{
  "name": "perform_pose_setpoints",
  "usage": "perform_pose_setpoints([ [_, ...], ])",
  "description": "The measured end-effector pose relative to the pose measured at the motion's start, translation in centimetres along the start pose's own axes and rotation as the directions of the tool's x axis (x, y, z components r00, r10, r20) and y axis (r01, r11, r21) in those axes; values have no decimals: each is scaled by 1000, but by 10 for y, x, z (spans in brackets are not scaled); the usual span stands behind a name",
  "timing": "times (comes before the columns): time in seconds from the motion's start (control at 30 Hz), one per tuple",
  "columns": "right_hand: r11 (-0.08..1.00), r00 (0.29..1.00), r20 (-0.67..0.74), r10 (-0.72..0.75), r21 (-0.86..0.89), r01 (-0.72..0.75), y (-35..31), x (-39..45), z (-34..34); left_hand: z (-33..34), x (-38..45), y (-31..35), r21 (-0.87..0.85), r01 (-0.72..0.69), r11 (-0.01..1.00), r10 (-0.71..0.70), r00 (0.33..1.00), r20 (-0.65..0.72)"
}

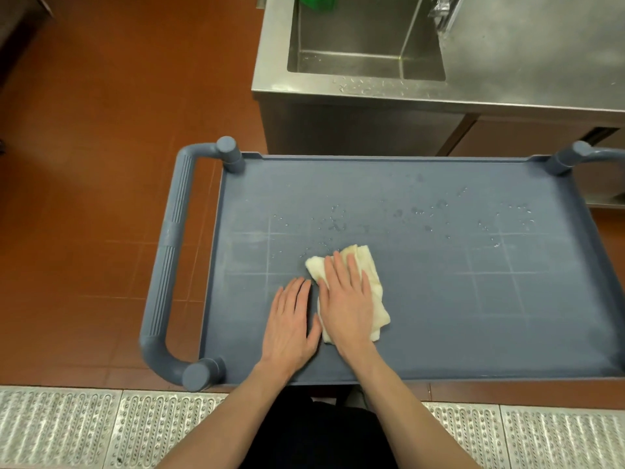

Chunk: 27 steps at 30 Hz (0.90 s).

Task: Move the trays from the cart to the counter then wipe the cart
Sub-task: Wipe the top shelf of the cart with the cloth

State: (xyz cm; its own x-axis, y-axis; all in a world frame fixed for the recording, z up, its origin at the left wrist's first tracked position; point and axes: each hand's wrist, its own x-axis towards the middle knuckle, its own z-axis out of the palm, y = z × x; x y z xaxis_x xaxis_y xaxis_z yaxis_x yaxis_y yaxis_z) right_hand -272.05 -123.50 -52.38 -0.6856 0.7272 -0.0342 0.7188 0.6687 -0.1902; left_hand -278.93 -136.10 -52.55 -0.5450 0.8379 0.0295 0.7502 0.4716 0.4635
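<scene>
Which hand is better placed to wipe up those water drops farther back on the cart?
Right hand: it lies flat on the cloth, just short of the droplets. The left hand rests on bare cart.

- Folded cream cloth (351, 292) lies on the grey-blue plastic cart top (439, 299), left of centre.
- Right hand (348, 301) rests flat on the cloth; left hand (291, 324) lies just beside it, on the cart.
- Stainless steel sink (365, 38) stands behind the cart.

Matt grey plastic cart (439, 299), wet droplets; cream terry cloth (367, 265); brushed steel sink (338, 93).
</scene>
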Motion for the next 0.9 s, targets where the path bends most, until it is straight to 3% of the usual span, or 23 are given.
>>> perform_pose_setpoints([
  [0.1,1000,1000,-24,12,-6,-12,8,0,-1,-9,1,-10,-55,35,998,-33,999,25],
  [0.2,995,994,-59,95,25,-94,19,1,-4,-21,-1,-34,62,-14,998,11,999,43],
  [0.4,945,938,-123,325,65,-319,63,3,-15,-26,-2,-45,110,110,988,-106,994,-41],
  [0.57,922,911,-138,388,68,-382,51,5,-13,-26,-5,-47,115,117,986,-109,992,-70],
  [0.67,935,926,-133,353,55,-349,29,4,-8,-26,-5,-49,102,119,988,-112,991,-70],
  [0.9,994,990,-83,113,18,-112,-48,3,13,-26,-2,-51,76,121,990,-115,990,-86],
])
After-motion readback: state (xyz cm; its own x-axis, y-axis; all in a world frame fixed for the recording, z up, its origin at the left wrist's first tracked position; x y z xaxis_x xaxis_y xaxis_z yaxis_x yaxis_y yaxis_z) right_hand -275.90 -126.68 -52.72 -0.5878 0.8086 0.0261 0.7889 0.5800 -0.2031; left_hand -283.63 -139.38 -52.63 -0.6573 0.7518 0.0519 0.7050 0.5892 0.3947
